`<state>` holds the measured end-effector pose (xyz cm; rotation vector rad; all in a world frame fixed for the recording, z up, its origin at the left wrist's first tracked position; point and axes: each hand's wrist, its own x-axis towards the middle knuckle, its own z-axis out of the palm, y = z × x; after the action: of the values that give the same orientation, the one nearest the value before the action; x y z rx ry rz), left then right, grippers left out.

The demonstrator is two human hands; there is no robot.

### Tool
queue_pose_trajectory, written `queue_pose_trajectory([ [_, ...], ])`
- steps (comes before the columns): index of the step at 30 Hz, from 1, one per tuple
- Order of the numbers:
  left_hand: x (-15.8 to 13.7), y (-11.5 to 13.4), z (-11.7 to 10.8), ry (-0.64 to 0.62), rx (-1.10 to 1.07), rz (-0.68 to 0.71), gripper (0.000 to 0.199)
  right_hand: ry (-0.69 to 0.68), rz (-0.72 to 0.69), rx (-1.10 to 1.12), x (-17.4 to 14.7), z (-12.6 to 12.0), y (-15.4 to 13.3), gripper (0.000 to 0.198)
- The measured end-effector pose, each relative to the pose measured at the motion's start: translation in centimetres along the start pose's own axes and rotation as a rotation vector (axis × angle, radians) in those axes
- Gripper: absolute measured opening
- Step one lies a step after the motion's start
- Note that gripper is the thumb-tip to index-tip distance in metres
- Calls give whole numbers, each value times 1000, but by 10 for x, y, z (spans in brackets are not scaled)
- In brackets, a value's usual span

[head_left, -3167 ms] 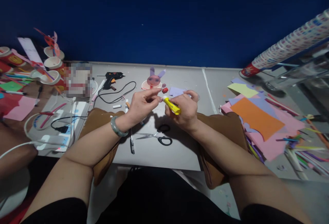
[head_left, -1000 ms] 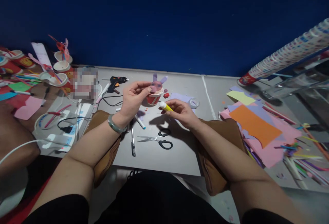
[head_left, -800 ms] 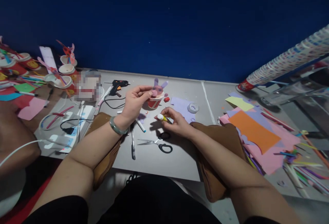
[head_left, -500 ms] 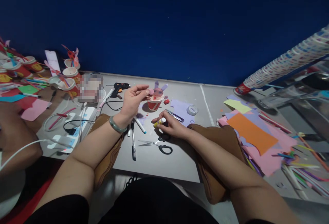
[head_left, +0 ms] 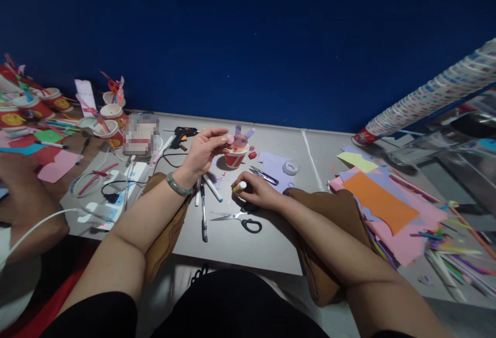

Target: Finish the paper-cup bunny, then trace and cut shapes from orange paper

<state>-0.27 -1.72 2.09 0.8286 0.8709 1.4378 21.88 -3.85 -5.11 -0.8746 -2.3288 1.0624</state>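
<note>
L hand (head_left: 203, 149): thumb + fingertips pinch a small, round pink paper disc (head_left: 230, 139); it's up off the table, just beside the face on the cup; can't tell if the two touch. R hand (head_left: 258, 192): fingers curled round a short yellow glue stick w/ whitish end (head_left: 240, 187), low over the table, near side of the cup; can't tell if it rests on the tabletop.

Just past L fingertips: red-and-white paper cup (head_left: 234, 160), upright, w/ round pink paper face (head_left: 240, 142) + two purple ears at its rim; small red cap (head_left: 252, 155) to its right.

By R hand: black-handled metal scissors (head_left: 252, 226), one loop partly hidden under the hand; black snips (head_left: 267, 177) lying partly on pale purple paper (head_left: 267, 159); clear tape roll (head_left: 290, 167) also on that sheet.

Below L wrist: white marker w/ blue tip (head_left: 213, 189); clear-barrelled black pen (head_left: 204, 219), slanting twd table's near edge.

Further out, L: black-and-orange glue gun (head_left: 180, 137), white power strip (head_left: 134, 175), another person's bare arm (head_left: 34, 198); R: orange paper sheet (head_left: 377, 201) atop pink + purple ones, long leaning stack of patterned paper cups (head_left: 426, 97); dark blue wall (head_left: 248, 43) behind all.
</note>
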Motion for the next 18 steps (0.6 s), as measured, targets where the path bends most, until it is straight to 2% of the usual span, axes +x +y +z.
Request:
queue_pose_trajectory([
  [12, -2, -1, 2, -26, 53, -13, 38, 24, -11, -61, 2, 1, 0, 10],
  [18, -2, 0, 2, -23, 81, -20, 35, 51, 1, -72, 1, 2, 1, 8],
])
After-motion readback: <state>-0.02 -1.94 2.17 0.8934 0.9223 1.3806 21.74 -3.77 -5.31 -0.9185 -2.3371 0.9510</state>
